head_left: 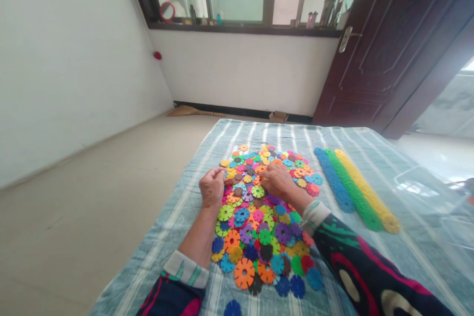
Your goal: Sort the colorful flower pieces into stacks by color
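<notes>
Many flat, notched plastic discs in mixed colours lie in a loose pile on the striped cloth, among them an orange disc [244, 273] near the front. At the pile's left edge is my left hand [213, 186], its fingers curled together; whatever they hold, if anything, is too small to name. My right hand [277, 179] reaches over the upper middle of the pile, fingers pointing down at orange discs, with the fingertips partly hidden. Right of the pile lie three rows of overlapping discs: a blue row [333, 180], a green row [353, 190] and a yellow row [367, 191].
The striped cloth [177, 212] covers the surface under the discs. Clear plastic containers [437, 207] stand at its right side. Beyond are a windowsill [244, 28] with small items, a dark red door [374, 44] and a small cardboard box [278, 117] on the floor.
</notes>
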Demonstrator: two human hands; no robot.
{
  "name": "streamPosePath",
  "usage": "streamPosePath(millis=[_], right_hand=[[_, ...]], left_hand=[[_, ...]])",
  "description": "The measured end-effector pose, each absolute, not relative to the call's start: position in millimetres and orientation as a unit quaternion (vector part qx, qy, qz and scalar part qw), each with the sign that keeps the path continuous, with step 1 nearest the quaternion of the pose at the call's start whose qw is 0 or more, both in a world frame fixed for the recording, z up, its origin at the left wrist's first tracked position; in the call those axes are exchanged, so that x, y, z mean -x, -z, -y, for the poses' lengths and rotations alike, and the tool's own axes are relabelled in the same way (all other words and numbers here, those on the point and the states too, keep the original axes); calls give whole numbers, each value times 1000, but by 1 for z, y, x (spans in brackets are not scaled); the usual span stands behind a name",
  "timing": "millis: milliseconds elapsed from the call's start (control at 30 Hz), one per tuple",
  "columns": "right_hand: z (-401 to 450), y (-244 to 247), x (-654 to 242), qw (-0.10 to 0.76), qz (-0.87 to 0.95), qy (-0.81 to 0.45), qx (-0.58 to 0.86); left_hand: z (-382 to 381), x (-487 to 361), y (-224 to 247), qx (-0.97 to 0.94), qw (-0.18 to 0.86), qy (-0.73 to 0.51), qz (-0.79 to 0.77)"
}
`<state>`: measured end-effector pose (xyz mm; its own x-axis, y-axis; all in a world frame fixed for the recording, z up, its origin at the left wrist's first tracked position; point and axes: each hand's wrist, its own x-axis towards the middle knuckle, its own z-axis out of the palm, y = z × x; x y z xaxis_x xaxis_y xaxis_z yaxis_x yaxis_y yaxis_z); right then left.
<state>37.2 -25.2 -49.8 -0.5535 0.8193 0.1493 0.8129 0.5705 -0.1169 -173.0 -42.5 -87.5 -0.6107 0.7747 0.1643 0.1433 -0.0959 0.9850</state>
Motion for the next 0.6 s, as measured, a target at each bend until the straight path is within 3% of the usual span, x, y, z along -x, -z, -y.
streamPosePath(millis=[133, 367, 600], right_hand=[[38, 48, -52, 106, 881, -20, 460], [64, 58, -26, 139, 952, -29, 273], [37, 55, -35, 112, 889, -9, 444]], left_hand=[[46, 174, 83, -439, 232, -577, -648], [59, 180, 61, -634, 249, -397, -615], [62, 184, 55, -718, 243, -357, -546]])
